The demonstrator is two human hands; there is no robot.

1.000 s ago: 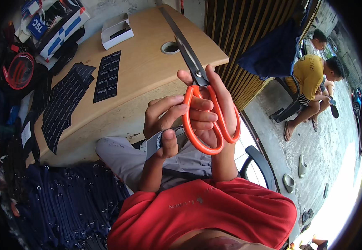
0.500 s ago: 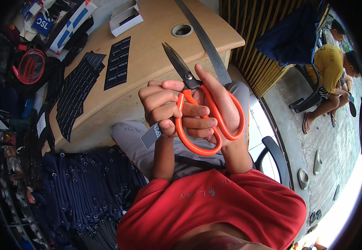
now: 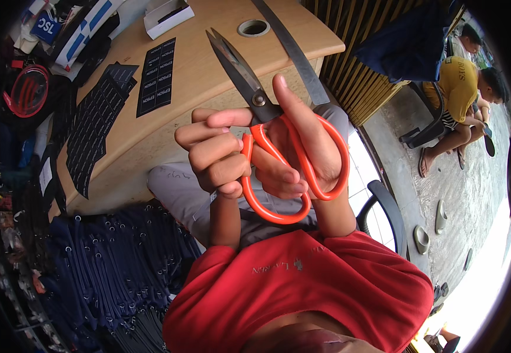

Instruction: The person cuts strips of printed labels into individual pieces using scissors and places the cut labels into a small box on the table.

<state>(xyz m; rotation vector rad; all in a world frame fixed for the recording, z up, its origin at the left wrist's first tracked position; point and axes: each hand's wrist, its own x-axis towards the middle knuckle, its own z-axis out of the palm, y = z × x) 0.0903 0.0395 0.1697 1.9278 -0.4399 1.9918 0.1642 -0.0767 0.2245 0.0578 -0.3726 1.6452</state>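
Observation:
A large pair of scissors [image 3: 328, 187] with orange handles and dark blades is in my right hand [image 3: 311, 144]. Its fingers pass through the handle loops, and the thumb lies along the upper loop. The blades point up and left, almost together, with a slight gap at the tips. My left hand [image 3: 213, 154] is curled just left of the handles, its index finger reaching close to the blades' pivot. Its other fingers are folded against the thumb; what they pinch, if anything, is hidden.
Dark sheets of printed labels [image 3: 156, 76] lie on the wooden table [image 3: 208, 82], along with a long metal ruler [image 3: 291, 50] and an open white box [image 3: 170, 20]. Navy straps [image 3: 120, 259] hang at lower left. A person in yellow [image 3: 458, 88] sits at right.
Both hands and the scissors have come slightly up and left. The small dark tag that stuck out below my left fingers no longer shows clearly. The left fingers remain curled.

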